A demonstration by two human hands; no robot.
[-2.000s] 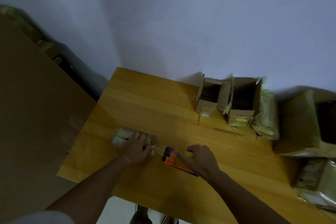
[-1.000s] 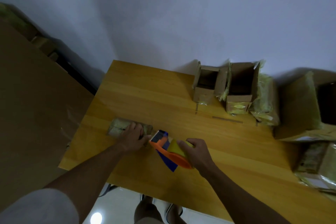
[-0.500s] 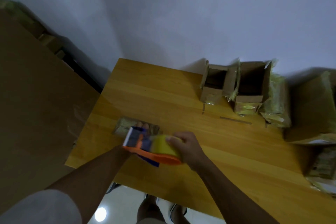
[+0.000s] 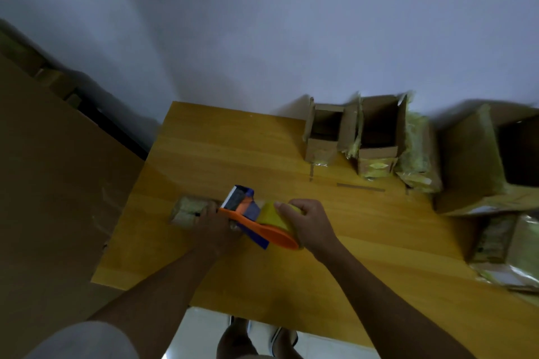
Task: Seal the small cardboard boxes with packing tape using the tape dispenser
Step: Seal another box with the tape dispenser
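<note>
The right hand (image 4: 310, 223) is curled round the yellow tape roll (image 4: 272, 217) of the orange and blue tape dispenser (image 4: 250, 214), thumb on the near side and fingers over the top, and holds it tilted with its toothed blade end pointing away to the left, over the left hand (image 4: 214, 226). That left hand lies palm down on a small taped cardboard box (image 4: 188, 211), its fingers bent over the box's right part and pressing it to the wooden table (image 4: 233, 148); the box's left end sticks out bare beyond the knuckles. The two hands are close together, with only the dispenser's body between them, and whether the blade touches the box cannot be told. Just left of the left hand the table's left edge runs off toward a large brown cardboard sheet (image 4: 58, 183) leaning beside it. The near table edge lies under both forearms. Ahead of the hands is a broad stretch of bare wood up to the wall (image 4: 262, 23). Far ahead and to the right of the right hand, two open small boxes (image 4: 323, 137) (image 4: 377, 140) stand side by side against the wall, with a taped packet (image 4: 418, 160) touching the second. A bigger open carton (image 4: 481, 166) sits further right, and another wrapped packet (image 4: 493, 237) lies near the table's right side, well apart from the right hand.
</note>
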